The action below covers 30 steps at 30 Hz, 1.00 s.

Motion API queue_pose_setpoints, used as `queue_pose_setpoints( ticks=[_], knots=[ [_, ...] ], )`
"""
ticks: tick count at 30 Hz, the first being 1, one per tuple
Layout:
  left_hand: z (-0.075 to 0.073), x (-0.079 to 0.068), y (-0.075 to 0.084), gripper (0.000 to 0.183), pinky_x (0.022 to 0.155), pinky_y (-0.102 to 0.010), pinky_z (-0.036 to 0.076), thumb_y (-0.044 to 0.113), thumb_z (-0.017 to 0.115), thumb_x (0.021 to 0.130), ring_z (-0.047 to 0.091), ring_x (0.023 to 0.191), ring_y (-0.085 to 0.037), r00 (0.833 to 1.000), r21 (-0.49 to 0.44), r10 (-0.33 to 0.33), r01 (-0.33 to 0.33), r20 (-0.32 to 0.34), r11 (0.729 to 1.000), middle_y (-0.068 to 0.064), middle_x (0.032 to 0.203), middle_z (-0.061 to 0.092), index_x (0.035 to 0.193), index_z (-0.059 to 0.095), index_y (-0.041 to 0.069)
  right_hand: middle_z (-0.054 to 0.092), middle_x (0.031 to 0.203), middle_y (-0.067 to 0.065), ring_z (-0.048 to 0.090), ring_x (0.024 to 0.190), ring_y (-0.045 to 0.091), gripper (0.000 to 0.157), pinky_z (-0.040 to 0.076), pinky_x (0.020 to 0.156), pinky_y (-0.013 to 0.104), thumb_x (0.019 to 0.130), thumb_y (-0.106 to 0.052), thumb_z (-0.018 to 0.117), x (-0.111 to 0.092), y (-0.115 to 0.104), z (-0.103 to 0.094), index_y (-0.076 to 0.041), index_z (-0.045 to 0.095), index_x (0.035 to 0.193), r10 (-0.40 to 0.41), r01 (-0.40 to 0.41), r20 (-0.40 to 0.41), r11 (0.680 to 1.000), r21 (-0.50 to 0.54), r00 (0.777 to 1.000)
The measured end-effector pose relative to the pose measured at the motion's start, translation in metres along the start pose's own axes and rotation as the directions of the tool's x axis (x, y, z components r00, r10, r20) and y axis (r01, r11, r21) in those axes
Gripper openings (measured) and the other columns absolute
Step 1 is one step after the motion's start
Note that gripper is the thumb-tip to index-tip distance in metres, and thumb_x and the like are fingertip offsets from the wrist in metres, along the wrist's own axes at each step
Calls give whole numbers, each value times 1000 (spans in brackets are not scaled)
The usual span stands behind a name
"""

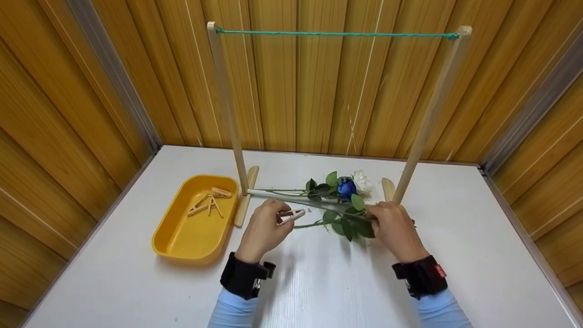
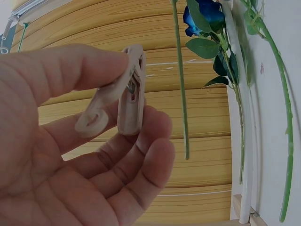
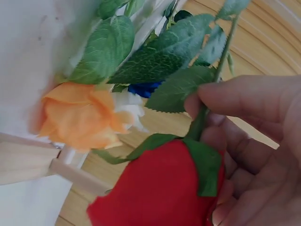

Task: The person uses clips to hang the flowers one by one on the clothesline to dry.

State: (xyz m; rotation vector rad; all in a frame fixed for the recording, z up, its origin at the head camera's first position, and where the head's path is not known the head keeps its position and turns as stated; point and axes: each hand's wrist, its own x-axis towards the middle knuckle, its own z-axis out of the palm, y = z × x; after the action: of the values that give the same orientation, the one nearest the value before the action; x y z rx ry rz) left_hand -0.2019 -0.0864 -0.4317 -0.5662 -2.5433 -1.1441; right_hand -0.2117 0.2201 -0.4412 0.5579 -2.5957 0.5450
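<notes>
My left hand (image 1: 264, 231) pinches a light clothespin (image 2: 130, 96) between thumb and fingers, above the white table left of the flowers. My right hand (image 1: 398, 230) grips a red rose (image 3: 160, 183) by its green stem, just under the bloom; the head view hides that bloom behind the hand. Beyond it in the right wrist view is an orange rose (image 3: 77, 115). A blue rose (image 1: 346, 187) and a white rose (image 1: 362, 181) lie farther back on the table, their stems pointing left.
A wooden stand with a left post (image 1: 227, 114) and right post (image 1: 430, 109) holds a green cord (image 1: 337, 33) across its top. At left is a yellow tray (image 1: 193, 241) with several clothespins (image 1: 199, 210). Wood-patterned walls (image 1: 314, 91) enclose the table.
</notes>
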Motion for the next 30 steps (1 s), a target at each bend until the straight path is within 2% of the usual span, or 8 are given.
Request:
queue_pose_setpoints(
  ticks=[6, 12, 17, 27, 30],
  knots=[
    [0, 0, 0, 13, 71, -29, 53, 0, 75, 84, 63, 78, -19, 1000, -1, 0, 0, 2, 1000, -11, 95, 66, 97, 74, 1, 69, 75, 6, 63, 75, 26, 23, 55, 77, 50, 76, 17, 76, -17, -2, 0, -6, 74, 74, 66, -66, 57, 998, 14, 996],
    [0, -1, 1, 12, 72, -30, 53, 2, 76, 85, 62, 78, -20, 1000, 14, -1, 1, 3, 1000, -11, 94, 66, 97, 74, 1, 67, 73, 2, 59, 69, 21, 26, 52, 65, 39, 74, 17, 72, -28, 0, 5, -9, 72, 70, 126, -128, 138, 992, 6, 982],
    [0, -1, 1, 12, 72, -31, 54, 2, 75, 86, 63, 78, -21, 1000, 12, -13, 13, 9, 1000, -11, 94, 67, 97, 74, 1, 63, 69, 0, 56, 66, 19, 28, 48, 61, 36, 74, 17, 69, -32, 2, 8, -10, 70, 66, 166, -169, 195, 986, 0, 967],
    [0, 0, 2, 13, 72, -32, 54, 2, 76, 85, 63, 79, -20, 1000, 16, -19, 18, 19, 1000, -12, 95, 66, 98, 75, 1, 66, 69, 2, 60, 67, 21, 27, 52, 60, 39, 74, 16, 68, -33, 1, 11, -9, 71, 66, 213, -225, 273, 974, 12, 938],
    [1, 0, 2, 12, 71, -32, 54, 3, 76, 85, 63, 79, -19, 1000, 13, -17, 16, 18, 1000, -12, 94, 65, 98, 75, 2, 66, 69, 1, 61, 67, 20, 27, 52, 61, 39, 75, 16, 67, -32, 0, 13, -9, 72, 66, 211, -224, 279, 974, 17, 937]
  ],
)
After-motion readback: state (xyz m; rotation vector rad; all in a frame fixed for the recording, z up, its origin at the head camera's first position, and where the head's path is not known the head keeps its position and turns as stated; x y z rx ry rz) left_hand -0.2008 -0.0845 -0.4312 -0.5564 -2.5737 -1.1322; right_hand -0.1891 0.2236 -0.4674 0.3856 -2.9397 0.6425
